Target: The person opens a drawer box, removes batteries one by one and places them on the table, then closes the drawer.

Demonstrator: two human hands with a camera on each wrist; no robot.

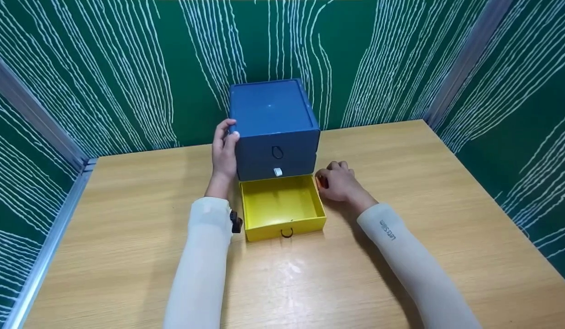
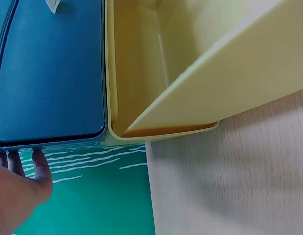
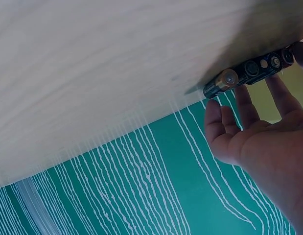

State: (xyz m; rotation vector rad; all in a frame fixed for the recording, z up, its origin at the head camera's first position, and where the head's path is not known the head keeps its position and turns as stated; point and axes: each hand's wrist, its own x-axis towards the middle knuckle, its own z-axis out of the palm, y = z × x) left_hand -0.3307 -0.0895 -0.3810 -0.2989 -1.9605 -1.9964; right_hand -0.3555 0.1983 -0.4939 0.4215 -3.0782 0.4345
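Observation:
A blue drawer unit (image 1: 271,107) stands on the table, its front bearing a black loop and a small white tab. Below that front a yellow drawer (image 1: 286,228) is pulled out, nothing lying in it. My left hand (image 1: 224,153) rests against the unit's left side, thumb at the front corner; the left wrist view shows its fingertips (image 2: 41,164) touching the blue edge. Beside the drawer's right wall, my right hand (image 1: 339,183) holds several batteries (image 3: 249,71) in a row, low over the table. One with a copper-coloured end is nearest the right wrist camera.
Wooden table top (image 1: 140,256) surrounds the unit. Green panels (image 1: 209,55) with white wavy lines rise close behind it and at both sides, framed by metal posts (image 1: 465,59). A black thumb-sized object (image 1: 235,222) sits at the left sleeve's cuff.

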